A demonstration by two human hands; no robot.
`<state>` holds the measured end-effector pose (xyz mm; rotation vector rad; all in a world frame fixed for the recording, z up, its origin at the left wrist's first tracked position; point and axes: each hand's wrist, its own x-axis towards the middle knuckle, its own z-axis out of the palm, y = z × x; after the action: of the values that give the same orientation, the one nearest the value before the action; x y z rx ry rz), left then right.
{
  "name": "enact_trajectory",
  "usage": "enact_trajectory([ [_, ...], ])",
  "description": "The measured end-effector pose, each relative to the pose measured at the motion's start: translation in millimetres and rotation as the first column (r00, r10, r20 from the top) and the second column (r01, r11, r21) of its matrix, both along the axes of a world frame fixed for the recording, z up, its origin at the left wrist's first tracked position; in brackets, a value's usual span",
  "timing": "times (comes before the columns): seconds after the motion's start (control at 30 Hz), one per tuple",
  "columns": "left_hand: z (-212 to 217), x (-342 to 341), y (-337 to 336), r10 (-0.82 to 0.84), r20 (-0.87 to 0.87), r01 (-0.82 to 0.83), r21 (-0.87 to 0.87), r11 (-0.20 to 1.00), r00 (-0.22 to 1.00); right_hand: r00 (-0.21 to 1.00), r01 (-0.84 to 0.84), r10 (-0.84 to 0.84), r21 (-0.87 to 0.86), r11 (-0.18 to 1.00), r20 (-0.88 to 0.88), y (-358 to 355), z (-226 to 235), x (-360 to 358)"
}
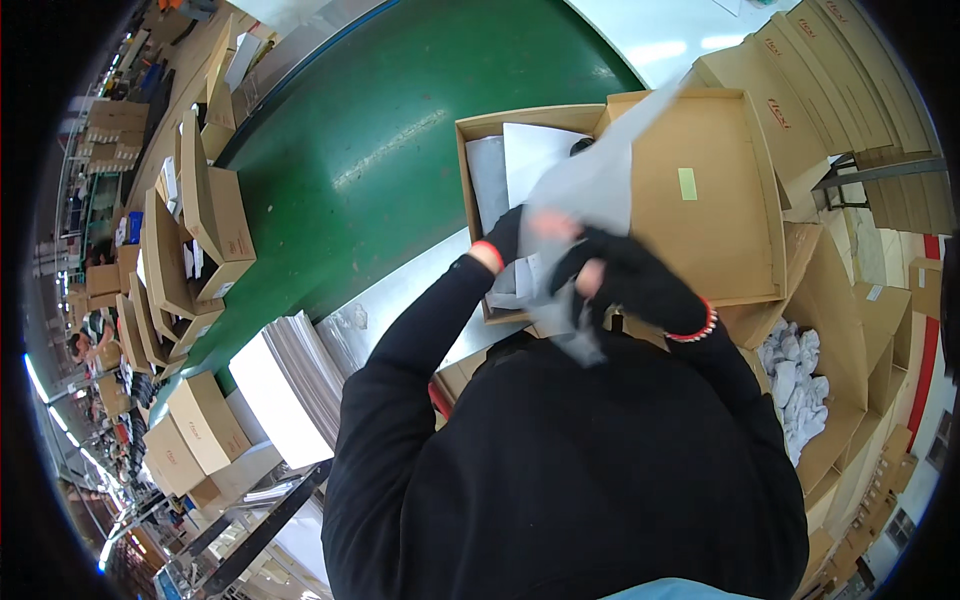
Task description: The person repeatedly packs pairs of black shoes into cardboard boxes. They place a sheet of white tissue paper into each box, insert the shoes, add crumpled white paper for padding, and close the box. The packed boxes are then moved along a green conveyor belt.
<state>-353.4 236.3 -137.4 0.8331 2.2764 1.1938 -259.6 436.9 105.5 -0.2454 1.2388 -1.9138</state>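
Observation:
A translucent white sheet of tissue paper (590, 190), smeared by motion, stands up over an open cardboard shoe box (463, 190). My left hand (520, 232), in a black fingerless glove, is at the box's near part, its blurred fingertips closed on the sheet. Thumb and fingers of my right hand (625, 280), gloved the same way, pinch the sheet lower down. Inside the box lie a white card (530, 150) and grey-white wrapping (487, 170). A small dark thing shows beside the card, mostly covered. The open lid (710, 220) lies to the right with a pale green label (687, 184).
The box sits at the edge of a green conveyor belt (400, 120). Several open boxes (210, 215) line its left side. A stack of white sheets (290, 390) is by my left elbow. At right stand stacked boxes (790, 90) and a carton of crumpled paper (795, 380).

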Motion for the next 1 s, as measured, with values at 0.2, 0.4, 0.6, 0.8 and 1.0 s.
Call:
enact_trajectory([
  [0.2,160.2,58.0,-71.5,0.038,0.813,-0.639,0.427,0.639,0.581,0.829,0.247,-0.009,0.352,0.903,-0.559,13.1,-32.6,-15.4],
  [0.4,161.3,108.5,-96.8,0.407,0.435,-0.493,0.103,0.864,0.803,0.642,0.206,0.311,0.549,0.81,-0.701,-34.9,-127.9,-13.3],
  [0.6,137.4,133.5,-98.6,0.686,0.157,-0.695,0.006,0.719,0.71,0.243,0.479,0.393,0.462,0.747,-0.887,-72.1,-142.3,-79.4],
  [0.8,132.9,158.8,-73.5,0.407,-0.265,-0.447,-0.112,0.887,0.874,0.042,0.558,0.78,0.663,0.5,-0.624,-110.3,-199.8,-126.4],
  [1.0,76.9,155.0,-55.9,0.201,-0.225,-0.294,-0.545,0.785,0.953,0.082,0.603,0.94,0.768,0.217,-0.33,-156.3,-178.0,-141.6],
])
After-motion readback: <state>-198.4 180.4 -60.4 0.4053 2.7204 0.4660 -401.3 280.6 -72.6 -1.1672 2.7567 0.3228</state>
